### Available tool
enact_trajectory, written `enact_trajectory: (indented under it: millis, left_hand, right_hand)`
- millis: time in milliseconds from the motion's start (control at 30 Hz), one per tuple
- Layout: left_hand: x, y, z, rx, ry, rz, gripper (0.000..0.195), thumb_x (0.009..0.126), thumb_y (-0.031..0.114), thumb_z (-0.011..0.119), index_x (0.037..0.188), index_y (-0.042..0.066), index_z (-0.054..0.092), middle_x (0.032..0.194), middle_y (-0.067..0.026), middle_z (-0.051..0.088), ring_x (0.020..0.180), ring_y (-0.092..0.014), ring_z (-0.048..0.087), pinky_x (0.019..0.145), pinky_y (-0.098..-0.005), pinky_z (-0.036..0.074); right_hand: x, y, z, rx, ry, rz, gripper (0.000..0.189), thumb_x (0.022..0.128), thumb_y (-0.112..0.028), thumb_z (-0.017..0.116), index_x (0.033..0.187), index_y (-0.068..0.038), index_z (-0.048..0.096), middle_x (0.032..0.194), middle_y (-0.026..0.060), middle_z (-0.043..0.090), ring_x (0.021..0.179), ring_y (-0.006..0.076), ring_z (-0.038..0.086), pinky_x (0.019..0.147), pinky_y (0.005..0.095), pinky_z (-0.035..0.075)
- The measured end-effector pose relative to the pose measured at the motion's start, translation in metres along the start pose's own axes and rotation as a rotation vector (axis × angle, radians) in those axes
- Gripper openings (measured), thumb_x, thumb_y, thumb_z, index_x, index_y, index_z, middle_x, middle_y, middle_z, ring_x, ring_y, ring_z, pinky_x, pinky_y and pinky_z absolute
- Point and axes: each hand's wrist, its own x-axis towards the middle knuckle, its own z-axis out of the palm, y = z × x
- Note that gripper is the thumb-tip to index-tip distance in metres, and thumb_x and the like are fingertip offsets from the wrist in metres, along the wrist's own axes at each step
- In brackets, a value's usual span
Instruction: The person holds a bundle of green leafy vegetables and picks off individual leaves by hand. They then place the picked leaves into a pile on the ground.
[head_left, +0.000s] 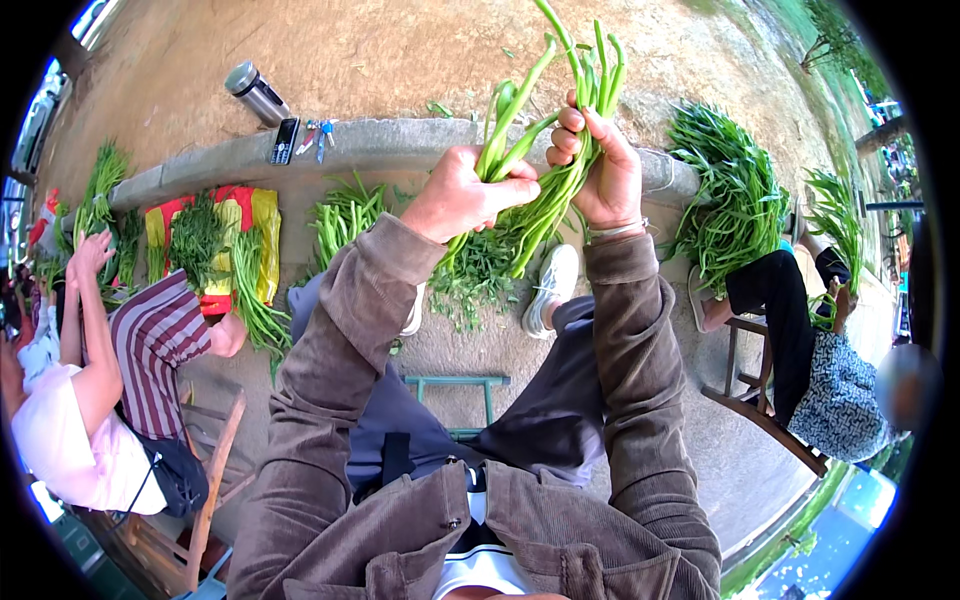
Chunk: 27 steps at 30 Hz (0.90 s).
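Observation:
My left hand (472, 191) is closed around a few green leafy-vegetable stems (517, 105), whose ends point up and away from me. Beside it on the right, my right hand (600, 161) grips a larger bunch of long green stems (551, 202); part of it hangs down between the two hands. Below them, a loose heap of green leaves (476, 274) lies on the ground between my shoes. A pile of cut stems (345, 221) rests to the left of that heap, and a big pile of leafy greens (724, 187) leans over the stone kerb at the right.
A steel flask (256, 94), a keypad phone (285, 141) and keys (321, 135) are on or beside the kerb (390, 142). Greens lie on a red and yellow sheet (266, 247) at left. A person sits on each side, the right one on a wooden chair (765, 424).

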Motion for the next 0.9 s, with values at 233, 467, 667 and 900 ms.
enact_trajectory:
  millis: [233,467,667,900]
  left_hand:
    - [0.005,-0.006,-0.005,0.132,0.064,0.065,0.012,0.077,0.014,0.066,0.080,0.003,0.064,0.057,0.0007,0.055,0.041,-0.004,0.045,0.037,-0.0200,0.035]
    - [0.010,-0.006,-0.007,-0.085,0.196,0.031,0.009,0.077,0.012,0.061,0.073,0.004,0.063,0.052,0.0021,0.050,0.040,-0.005,0.042,0.036,-0.0200,0.032]
    - [0.013,-0.008,-0.011,-0.254,0.233,0.040,0.011,0.077,0.013,0.059,0.074,0.003,0.062,0.052,-0.0001,0.050,0.039,-0.006,0.041,0.036,-0.0201,0.031]
    - [0.013,-0.005,-0.002,-0.380,0.337,0.093,0.010,0.078,0.011,0.057,0.073,0.002,0.061,0.053,-0.0006,0.048,0.041,-0.007,0.042,0.037,-0.0211,0.031]
  right_hand:
    - [-0.001,0.005,0.011,-0.273,0.122,-0.087,0.017,0.088,-0.010,0.050,0.101,0.001,0.050,0.082,0.0054,0.055,0.070,0.0150,0.058,0.062,0.0255,0.047]
    - [-0.002,0.006,0.018,-0.425,0.207,-0.267,0.013,0.088,-0.010,0.051,0.099,-0.003,0.051,0.085,0.0060,0.056,0.071,0.0138,0.057,0.063,0.0251,0.046]
    - [-0.001,0.013,0.020,-0.491,0.282,-0.351,0.014,0.087,-0.011,0.053,0.099,-0.003,0.051,0.082,0.0050,0.056,0.070,0.0129,0.055,0.062,0.0247,0.045]
    - [0.002,0.015,0.015,-0.326,0.315,-0.326,0.014,0.087,-0.009,0.052,0.099,-0.004,0.048,0.081,0.0044,0.054,0.067,0.0120,0.051,0.061,0.0266,0.044]
